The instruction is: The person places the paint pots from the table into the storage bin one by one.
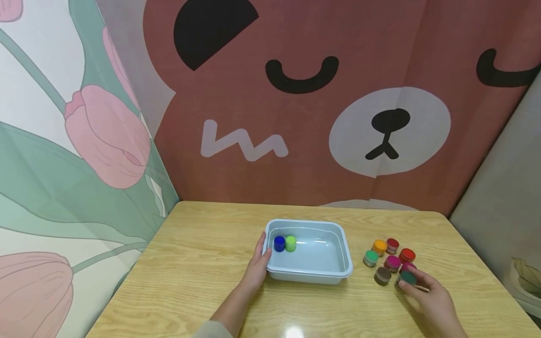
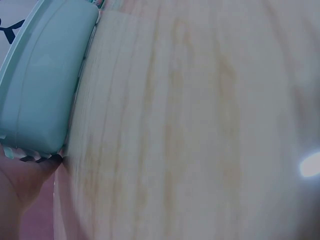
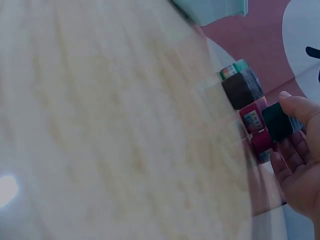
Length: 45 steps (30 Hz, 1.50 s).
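Observation:
A light blue plastic basin (image 1: 308,278) stands on the table, with a dark blue-lidded jar (image 1: 279,243) and a light green-lidded jar (image 1: 290,243) inside at its left end. My left hand (image 1: 256,267) holds the basin's left side, thumb at the rim. In the left wrist view the thumb (image 2: 32,175) shows at the basin's end; the other fingers are mostly hidden. My right hand (image 1: 433,295) pinches a small jar with a dark green lid (image 1: 407,278) between thumb and fingers. In the right wrist view that dark green jar (image 3: 277,122) sits beside the other jars.
Right of the basin stand several small jars with lids: green (image 1: 371,257), orange (image 1: 379,247), dark red (image 1: 392,245), red (image 1: 407,256), magenta (image 1: 392,263) and brown (image 1: 382,276). Another magenta one (image 1: 408,266) is partly behind my right hand. A bear-print cloth (image 1: 253,183) hangs behind the table (image 1: 203,263).

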Available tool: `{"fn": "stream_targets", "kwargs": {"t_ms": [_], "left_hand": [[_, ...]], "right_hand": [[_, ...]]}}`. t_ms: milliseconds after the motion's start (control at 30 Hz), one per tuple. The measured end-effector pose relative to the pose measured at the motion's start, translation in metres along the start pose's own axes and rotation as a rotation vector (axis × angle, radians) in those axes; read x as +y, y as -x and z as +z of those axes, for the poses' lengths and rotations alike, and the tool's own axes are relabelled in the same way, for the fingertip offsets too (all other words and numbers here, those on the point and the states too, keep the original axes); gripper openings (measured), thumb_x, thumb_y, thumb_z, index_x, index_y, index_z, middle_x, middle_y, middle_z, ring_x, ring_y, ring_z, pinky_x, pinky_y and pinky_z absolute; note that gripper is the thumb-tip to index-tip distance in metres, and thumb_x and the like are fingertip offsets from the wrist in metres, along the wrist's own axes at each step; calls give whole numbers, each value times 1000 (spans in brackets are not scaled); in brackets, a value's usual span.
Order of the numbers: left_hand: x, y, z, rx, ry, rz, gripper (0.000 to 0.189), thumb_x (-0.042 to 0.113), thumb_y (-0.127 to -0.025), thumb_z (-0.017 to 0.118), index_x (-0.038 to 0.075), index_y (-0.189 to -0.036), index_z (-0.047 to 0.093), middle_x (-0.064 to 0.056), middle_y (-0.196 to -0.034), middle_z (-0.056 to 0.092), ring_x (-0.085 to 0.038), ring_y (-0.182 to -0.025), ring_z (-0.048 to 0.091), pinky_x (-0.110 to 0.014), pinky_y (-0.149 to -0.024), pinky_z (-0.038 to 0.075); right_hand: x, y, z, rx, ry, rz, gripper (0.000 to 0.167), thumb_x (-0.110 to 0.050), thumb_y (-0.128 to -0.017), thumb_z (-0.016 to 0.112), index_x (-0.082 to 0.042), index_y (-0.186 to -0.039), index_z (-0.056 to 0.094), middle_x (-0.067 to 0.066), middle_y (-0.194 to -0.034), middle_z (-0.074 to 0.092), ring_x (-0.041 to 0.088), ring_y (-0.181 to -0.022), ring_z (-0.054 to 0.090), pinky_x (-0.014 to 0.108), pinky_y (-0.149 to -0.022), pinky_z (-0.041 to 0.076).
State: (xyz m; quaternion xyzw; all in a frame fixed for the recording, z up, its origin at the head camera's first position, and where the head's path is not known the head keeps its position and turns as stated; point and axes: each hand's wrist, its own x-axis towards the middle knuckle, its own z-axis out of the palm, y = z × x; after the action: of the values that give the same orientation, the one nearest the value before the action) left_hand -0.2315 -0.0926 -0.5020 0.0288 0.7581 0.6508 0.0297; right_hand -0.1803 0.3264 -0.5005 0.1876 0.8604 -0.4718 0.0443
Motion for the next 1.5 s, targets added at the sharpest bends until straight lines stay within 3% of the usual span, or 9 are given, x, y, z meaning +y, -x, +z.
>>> {"fn": "stream_targets", "kwargs": {"t_ms": [167, 267, 467, 567, 700, 800, 933, 1167, 1500], "left_hand": [[0, -1, 0, -2, 1, -6, 56, 27, -106, 36, 22, -158, 16, -12, -165, 15, -43, -151, 8, -68, -118, 6], [1, -1, 0, 0, 0, -17, 56, 28, -106, 36, 24, -158, 16, -10, -165, 15, -42, -151, 8, -67, -118, 6], [-1, -1, 0, 0, 1, -10, 56, 27, -106, 35, 22, -158, 16, -12, -165, 15, -42, -151, 9, -67, -118, 6], [0, -1, 0, -3, 6, -13, 56, 27, -106, 35, 23, -158, 16, -11, -165, 15, -41, -151, 8, -67, -119, 6], [1, 0, 0, -9, 2, 0, 56, 26, -106, 35, 21, -159, 16, -13, -165, 15, -43, -151, 8, -68, -118, 6], [2, 1, -1, -13, 4, 12, 56, 25, -106, 35, 19, -159, 15, -14, -165, 15, -44, -150, 8, -68, -118, 6], [2, 1, -1, -15, 8, 5, 56, 25, -106, 35, 20, -159, 15, -12, -165, 14, -42, -151, 8, -66, -119, 6], [4, 2, -1, -14, 14, 20, 57, 23, -106, 36, 19, -159, 15, -13, -165, 14, -42, -151, 7, -66, -119, 6], [4, 2, -1, -6, 12, 11, 56, 24, -106, 36, 20, -158, 16, -13, -165, 16, -43, -151, 9, -67, -119, 6]], "right_hand": [[-12, 3, -6, -7, 24, -29, 89, -59, -88, 62, -5, -153, 31, 30, -151, 34, 44, -132, 40, 52, -101, 47], [-19, 6, -9, -4, 44, -60, 89, -59, -88, 62, -5, -152, 32, 29, -150, 37, 43, -131, 43, 33, -89, 55], [-38, 8, -12, -19, 53, -117, 86, -56, -89, 63, -5, -152, 32, 28, -150, 38, 40, -131, 41, 9, -70, 44], [-46, 7, -10, -28, 25, -145, 83, -53, -89, 65, -6, -151, 36, 20, -142, 50, 22, -122, 52, 11, -71, 48], [-56, 6, -3, -44, -59, -195, 78, -45, -88, 70, -5, -148, 40, -15, -117, 56, -11, -94, 55, 17, -75, 54], [-65, 6, 4, -63, -80, -249, 76, -41, -89, 70, -3, -148, 40, -9, -122, 57, -18, -88, 51, 18, -76, 56], [-78, 4, 14, -63, -42, -315, 71, -40, -91, 69, -3, -146, 43, 17, -135, 54, -9, -93, 55, 21, -76, 57], [-102, 3, 29, -101, -13, -371, 67, -41, -91, 68, -7, -145, 46, 20, -134, 55, 33, -118, 58, 25, -81, 55], [-133, -9, 56, -170, -50, -413, 65, -39, -90, 70, -8, -143, 49, 18, -131, 58, 30, -111, 62, 37, -90, 57]]}}
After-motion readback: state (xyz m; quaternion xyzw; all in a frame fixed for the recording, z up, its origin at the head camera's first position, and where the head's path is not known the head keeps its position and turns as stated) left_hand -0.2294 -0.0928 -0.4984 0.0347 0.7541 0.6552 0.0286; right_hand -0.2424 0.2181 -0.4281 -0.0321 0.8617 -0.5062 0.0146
